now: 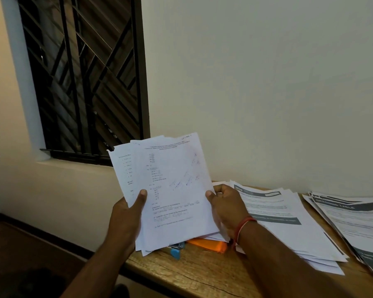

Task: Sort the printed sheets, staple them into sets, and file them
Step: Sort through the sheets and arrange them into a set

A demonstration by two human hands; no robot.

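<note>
Both left hand [127, 211] and right hand [226, 205] pinch our fanned printed sheets [174, 179] by the sides. Light, floppy, slippery, we judge.

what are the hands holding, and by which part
A fanned bunch of printed sheets. The left hand grips its lower left edge, thumb on the front; the right hand grips its right edge.

Wooden table [192, 274] with paper stacks [284, 229], stapler [177, 250]
</note>
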